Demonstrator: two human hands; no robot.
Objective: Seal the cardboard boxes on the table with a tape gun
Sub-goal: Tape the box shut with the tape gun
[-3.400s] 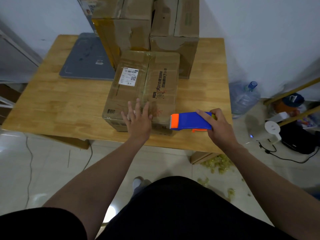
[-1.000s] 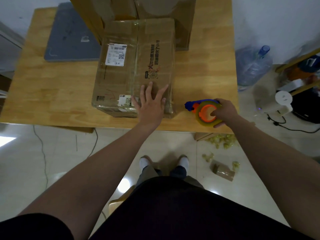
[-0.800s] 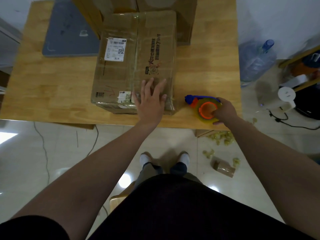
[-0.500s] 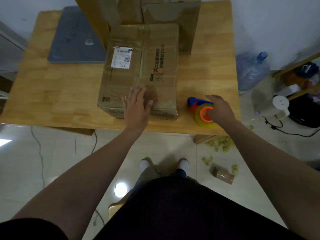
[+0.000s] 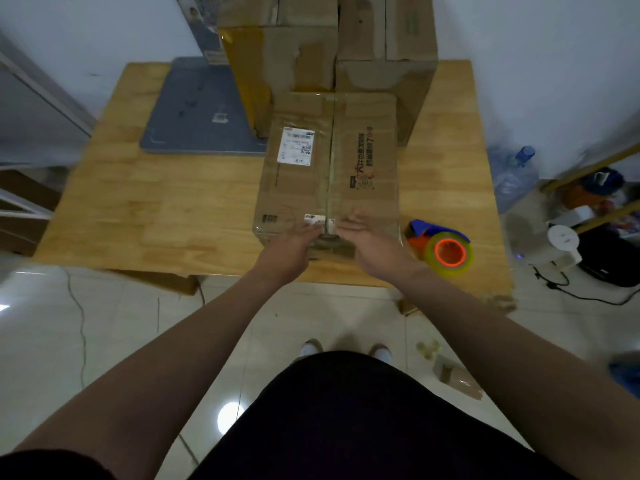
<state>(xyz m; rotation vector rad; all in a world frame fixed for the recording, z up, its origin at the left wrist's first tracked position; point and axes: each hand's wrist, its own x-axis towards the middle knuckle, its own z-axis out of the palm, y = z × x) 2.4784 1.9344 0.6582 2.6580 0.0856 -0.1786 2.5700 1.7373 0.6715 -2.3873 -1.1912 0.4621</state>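
My left hand (image 5: 294, 245) and my right hand (image 5: 369, 242) lie side by side on the end of the box (image 5: 329, 168) nearest to me. My fingers look flat and straight on the cardboard and hold nothing, but they are blurry. I think I am pressing the shiny tape down where it bends over the edge.

The tape gun (image 5: 440, 244) lies on its side just right of my right hand, close to the edge of the counter (image 5: 156, 209). If I swing my right arm out, I could bump it and it could fall to the floor. The box also sits right at that edge, so a pull toward me could tip it off. If I rub the tape too fast, it could wrinkle and not stick well.

Past my hands, two bigger boxes (image 5: 280, 64) stand right behind this one, so I cannot push it far that way. A flat grey board (image 5: 197, 109) lies further off to the left. A water bottle (image 5: 514, 178) stands on the floor far to the right.
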